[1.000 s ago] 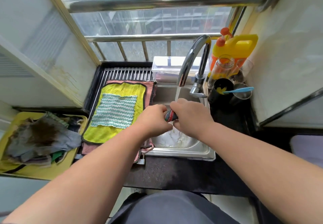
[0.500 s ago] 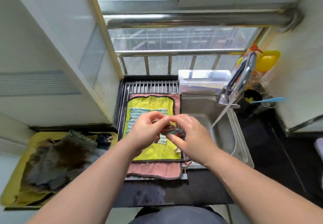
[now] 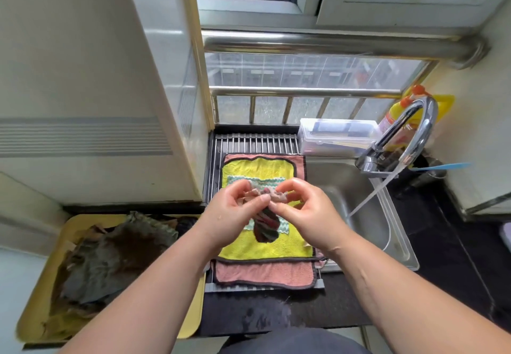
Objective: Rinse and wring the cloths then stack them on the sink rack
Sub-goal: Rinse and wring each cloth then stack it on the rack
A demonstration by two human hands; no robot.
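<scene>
at the far left a yellow tray (image 3: 36, 312) on the tabletop (image 3: 304, 306) holds a heap of dark cloths (image 3: 110, 265). over the sink rack (image 3: 257, 142), where a pink cloth (image 3: 265, 272), a yellow cloth (image 3: 265, 250) and a zigzag cloth (image 3: 278, 180) lie stacked, our left hand (image 3: 235, 215) and right hand (image 3: 304, 212) each pinch the top of a twisted striped cloth (image 3: 266, 225) that hangs between them above the stack. to the right the faucet (image 3: 409, 132) pours a stream into the sink (image 3: 337, 179).
</scene>
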